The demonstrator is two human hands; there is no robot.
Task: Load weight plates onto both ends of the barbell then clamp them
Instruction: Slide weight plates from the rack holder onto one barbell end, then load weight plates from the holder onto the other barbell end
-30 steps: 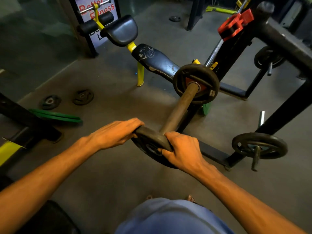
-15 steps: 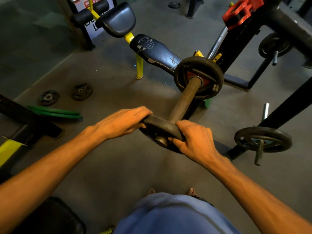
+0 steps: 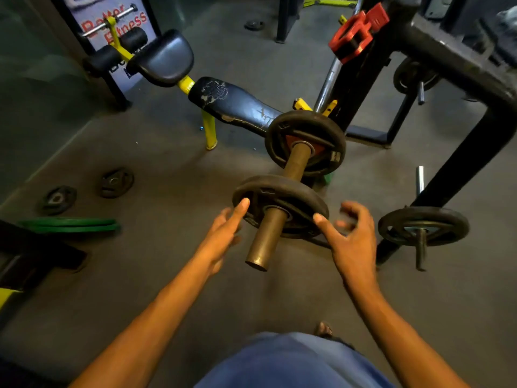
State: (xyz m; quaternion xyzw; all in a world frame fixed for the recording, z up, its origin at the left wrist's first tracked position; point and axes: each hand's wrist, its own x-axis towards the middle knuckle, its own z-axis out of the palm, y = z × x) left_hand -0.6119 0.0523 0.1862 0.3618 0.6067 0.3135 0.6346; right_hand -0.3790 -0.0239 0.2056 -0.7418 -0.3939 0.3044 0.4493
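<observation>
The barbell sleeve (image 3: 268,236) points toward the camera, its bare brown end sticking out in front of the near plate (image 3: 279,204), which is threaded onto it and sits tilted. Further up the sleeve, with a stretch of bare sleeve between them, is the far plate (image 3: 305,142), a red patch showing at its hub. Beyond that plate the chrome bar (image 3: 330,79) runs up to a red clamp (image 3: 355,37) (it sits on the bar beside the black rack (image 3: 458,63)).

The left hand (image 3: 223,236) is open with fingers stretched out, one fingertip at the left rim of the near plate; whether it touches is hard to tell. The right hand (image 3: 349,236) is open too, fingers loosely curled and somewhat blurred, the thumb tip at the plate's right rim. Neither hand grips anything.

Right of the sleeve, another plate (image 3: 423,225) hangs on a rack peg. Left of the sleeve, two small plates (image 3: 86,189) and a green plate (image 3: 70,225) lie on the floor (image 3: 167,275). Behind the far plate stands a black padded bench (image 3: 229,103) with yellow legs.
</observation>
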